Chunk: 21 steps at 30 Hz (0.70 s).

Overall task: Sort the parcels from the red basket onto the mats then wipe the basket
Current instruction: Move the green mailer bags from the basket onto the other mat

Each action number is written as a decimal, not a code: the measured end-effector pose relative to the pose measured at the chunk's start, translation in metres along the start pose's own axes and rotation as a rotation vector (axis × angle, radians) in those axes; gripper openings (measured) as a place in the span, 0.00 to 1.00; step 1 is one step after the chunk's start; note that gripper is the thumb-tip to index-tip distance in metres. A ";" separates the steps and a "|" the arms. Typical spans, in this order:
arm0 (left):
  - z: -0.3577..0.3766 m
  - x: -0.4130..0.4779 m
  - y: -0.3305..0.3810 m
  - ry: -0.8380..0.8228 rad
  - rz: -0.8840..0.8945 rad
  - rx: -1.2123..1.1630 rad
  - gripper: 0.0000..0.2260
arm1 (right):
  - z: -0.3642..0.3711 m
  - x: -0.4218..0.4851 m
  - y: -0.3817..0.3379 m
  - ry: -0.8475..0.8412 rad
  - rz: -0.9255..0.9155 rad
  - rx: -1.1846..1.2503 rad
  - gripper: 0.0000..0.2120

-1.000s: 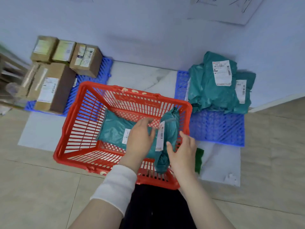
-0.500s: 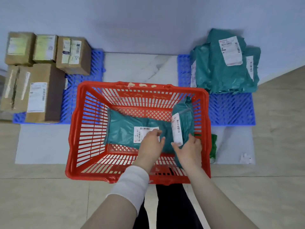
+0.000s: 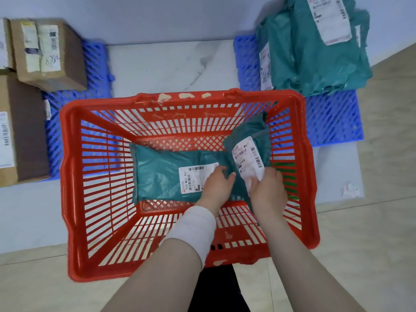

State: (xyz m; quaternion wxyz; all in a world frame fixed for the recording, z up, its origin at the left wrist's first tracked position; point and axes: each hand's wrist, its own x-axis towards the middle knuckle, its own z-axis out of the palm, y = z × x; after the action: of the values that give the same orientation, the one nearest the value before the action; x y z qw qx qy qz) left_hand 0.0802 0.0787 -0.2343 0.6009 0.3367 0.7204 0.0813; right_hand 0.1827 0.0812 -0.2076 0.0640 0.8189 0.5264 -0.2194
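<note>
- Teal plastic film, slick and crumpled, wraps two parcels in the red basket [image 3: 71, 167]: flat parcel [image 3: 164, 174] on the lattice bottom, leaning parcel [image 3: 246, 152] against the right wall.
- Our right hand [image 3: 269, 192] pinches the leaning parcel; our left hand [image 3: 217, 184] rests on the flat one, and whether its fingers [image 3: 217, 171] grip, we cannot tell.
- We judge the slick film could slip, or snag the slats.

One wide-angle camera, worn on the head, looks forward and steeply down, close above the red basket [image 3: 247, 97] on the floor [image 3: 33, 284], the wall [image 3: 157, 16] along the top edge.
</note>
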 end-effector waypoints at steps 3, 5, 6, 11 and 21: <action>-0.007 -0.015 0.008 -0.043 -0.032 -0.127 0.24 | -0.024 -0.006 0.004 -0.012 -0.044 0.151 0.13; -0.011 -0.031 0.015 -0.067 -0.045 -0.276 0.24 | -0.046 -0.009 0.005 -0.082 -0.066 0.239 0.13; -0.012 -0.040 0.018 -0.074 -0.048 -0.366 0.23 | -0.058 -0.011 0.004 -0.121 -0.078 0.272 0.13; -0.011 -0.080 0.030 -0.030 -0.098 -0.664 0.32 | -0.104 -0.024 -0.002 -0.242 -0.145 0.401 0.15; 0.031 -0.152 0.101 0.314 0.179 -0.787 0.30 | -0.174 -0.039 0.056 -0.437 -0.156 0.951 0.05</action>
State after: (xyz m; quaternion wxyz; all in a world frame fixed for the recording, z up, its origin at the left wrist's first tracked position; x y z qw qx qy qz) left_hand 0.1553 0.0580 -0.0664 0.5571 0.1266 0.6852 0.4517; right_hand 0.2697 0.0828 -0.0418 -0.2228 0.6510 0.4027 -0.6037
